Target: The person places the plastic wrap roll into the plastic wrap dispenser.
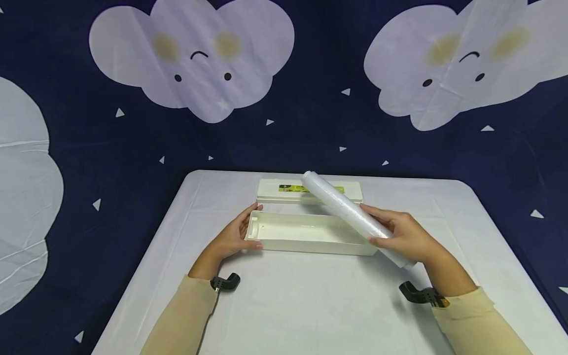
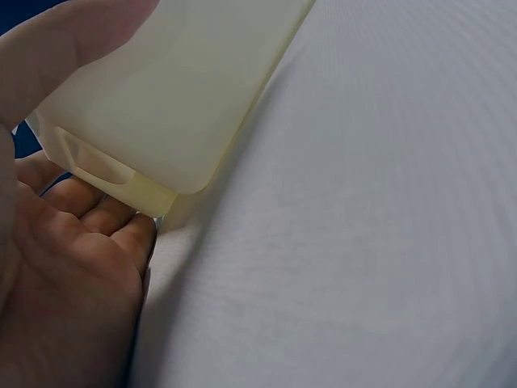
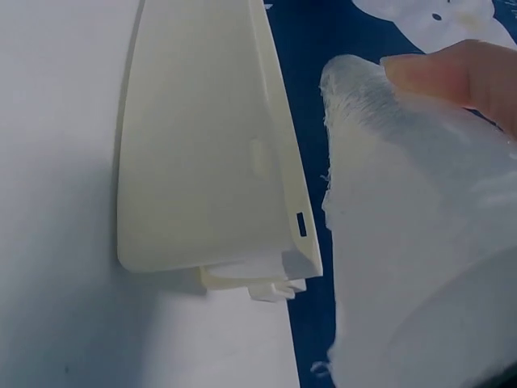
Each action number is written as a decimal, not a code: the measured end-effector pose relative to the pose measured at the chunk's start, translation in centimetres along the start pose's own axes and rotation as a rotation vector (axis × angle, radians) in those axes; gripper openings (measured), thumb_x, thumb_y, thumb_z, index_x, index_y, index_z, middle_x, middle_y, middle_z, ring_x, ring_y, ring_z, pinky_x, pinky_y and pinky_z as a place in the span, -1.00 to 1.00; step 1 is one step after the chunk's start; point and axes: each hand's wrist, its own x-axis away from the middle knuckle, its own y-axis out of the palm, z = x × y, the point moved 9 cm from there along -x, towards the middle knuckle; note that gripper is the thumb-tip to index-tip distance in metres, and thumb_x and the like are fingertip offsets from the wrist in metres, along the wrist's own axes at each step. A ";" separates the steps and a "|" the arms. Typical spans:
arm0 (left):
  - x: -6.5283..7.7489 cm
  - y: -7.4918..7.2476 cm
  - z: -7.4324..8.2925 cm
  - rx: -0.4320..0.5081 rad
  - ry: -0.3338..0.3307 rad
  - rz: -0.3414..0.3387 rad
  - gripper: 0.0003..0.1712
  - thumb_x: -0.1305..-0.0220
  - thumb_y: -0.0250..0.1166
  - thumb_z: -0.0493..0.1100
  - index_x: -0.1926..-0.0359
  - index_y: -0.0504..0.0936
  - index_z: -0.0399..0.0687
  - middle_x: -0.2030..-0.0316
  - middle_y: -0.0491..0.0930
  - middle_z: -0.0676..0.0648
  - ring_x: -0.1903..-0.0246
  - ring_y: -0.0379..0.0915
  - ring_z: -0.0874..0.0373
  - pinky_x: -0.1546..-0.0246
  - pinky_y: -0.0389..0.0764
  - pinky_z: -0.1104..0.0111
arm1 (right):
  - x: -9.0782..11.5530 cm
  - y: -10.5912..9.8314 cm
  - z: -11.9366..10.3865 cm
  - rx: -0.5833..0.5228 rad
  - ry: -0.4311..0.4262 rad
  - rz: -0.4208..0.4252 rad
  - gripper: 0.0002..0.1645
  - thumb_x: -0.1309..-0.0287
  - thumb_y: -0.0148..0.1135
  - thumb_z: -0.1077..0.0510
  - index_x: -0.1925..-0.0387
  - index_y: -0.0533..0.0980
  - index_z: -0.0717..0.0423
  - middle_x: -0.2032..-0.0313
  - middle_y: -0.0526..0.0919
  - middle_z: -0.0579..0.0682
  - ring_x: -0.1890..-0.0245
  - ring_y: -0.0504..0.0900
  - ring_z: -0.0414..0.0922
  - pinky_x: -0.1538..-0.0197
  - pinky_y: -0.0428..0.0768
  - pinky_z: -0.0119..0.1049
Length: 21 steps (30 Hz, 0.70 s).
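Observation:
A long, cream plastic box (image 1: 310,246) stands uncovered on the table, its inside facing up. My left hand (image 1: 230,236) grips its left end, thumb on the near side and fingers behind. In the left wrist view the thumb (image 2: 73,48) lies against the box wall (image 2: 178,97). My right hand (image 1: 406,234) holds a roll of clear plastic wrap (image 1: 341,202) near its lower end. The roll slants over the right part of the box, its far end up and to the left. In the right wrist view the roll (image 3: 404,202) is beside the box (image 3: 202,137), apart from it.
Behind the box lies a matching cream lid (image 1: 266,190) with a yellow-green label (image 1: 290,188), partly covered by the roll. A white cloth covers the table (image 1: 284,305). Beyond its far edge hangs a dark blue cloth (image 1: 310,143) with cloud prints.

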 end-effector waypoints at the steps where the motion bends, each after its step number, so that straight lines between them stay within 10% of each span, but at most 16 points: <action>1: 0.0 0.0 0.0 0.001 -0.001 0.001 0.48 0.11 0.69 -0.50 -0.70 -0.06 -0.11 -0.62 0.07 -0.06 -0.55 0.05 -0.01 -0.44 0.23 0.41 | 0.0 0.1 -0.1 -0.003 -0.007 -0.007 -0.08 -0.10 0.59 0.37 -0.48 0.41 0.26 -0.35 0.50 0.28 -0.03 0.63 0.12 0.04 0.68 -0.38; 21: 0.0 -0.3 -0.2 -0.029 0.009 0.003 0.46 0.09 0.70 -0.46 -0.70 -0.03 -0.09 -0.61 0.10 -0.03 -0.57 0.02 0.03 -0.46 0.17 0.42 | -1.6 3.5 -1.0 -0.064 -0.119 -0.219 -0.08 -0.12 0.61 0.30 -0.48 0.42 0.25 -0.32 0.58 0.13 0.10 0.65 -0.01 0.13 0.73 -0.24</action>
